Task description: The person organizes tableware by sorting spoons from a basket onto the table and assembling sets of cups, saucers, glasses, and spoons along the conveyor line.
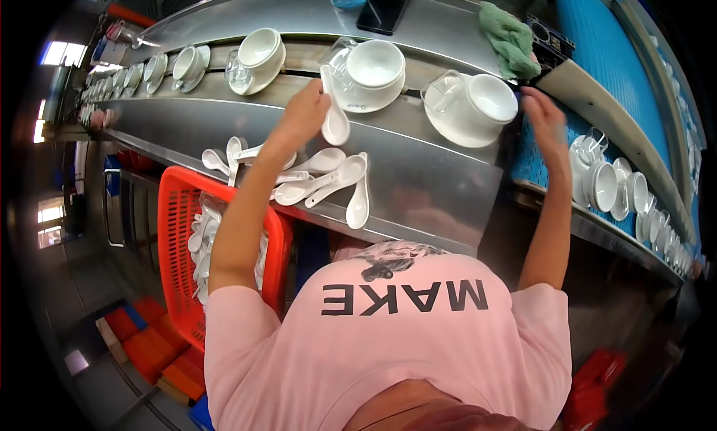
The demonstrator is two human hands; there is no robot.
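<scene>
My left hand (302, 116) pinches a white soup spoon (337, 126) by its handle, its bowl hanging down beside a place setting. That setting has a white bowl (376, 63) and a clear glass (340, 56) on a white plate (366, 102). To the right, a similar set has a bowl (493, 98), a glass (446, 95) and a plate (463, 134). My right hand (545, 119) is just right of this set, fingers loosely bent and apart, with nothing visible in them. Several loose white spoons (336, 178) lie on the steel ledge below my left hand.
A red plastic basket (173, 229) with more spoons stands at the left. More sets (190, 66) line the conveyor to the left. At right, a blue belt (532, 158) carries further sets (601, 184). A green cloth (506, 39) and a phone (386, 7) lie at the back.
</scene>
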